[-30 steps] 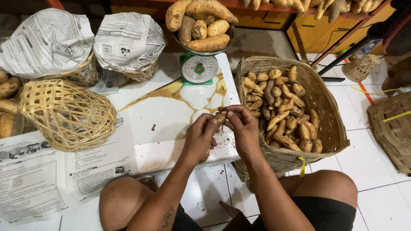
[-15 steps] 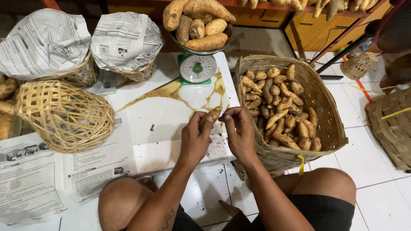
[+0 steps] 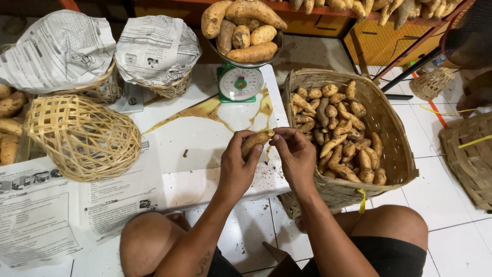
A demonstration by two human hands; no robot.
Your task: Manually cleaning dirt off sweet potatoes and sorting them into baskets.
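Both my hands have closed in: left hand (image 3: pixel 237 166) grip now clasps the small tan sweet potato (image 3: pixel 256 141), right hand (image 3: pixel 297 154) grip pinching its tip, so cleaning continues.

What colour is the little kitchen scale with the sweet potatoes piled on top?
The scale is green with a white round dial, seen clearly in the head view.

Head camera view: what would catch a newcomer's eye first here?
Both hands, left hand and right hand, grip one small sweet potato at the centre. To the right stands a big woven basket full of them; behind is a green scale heaped with larger ones.
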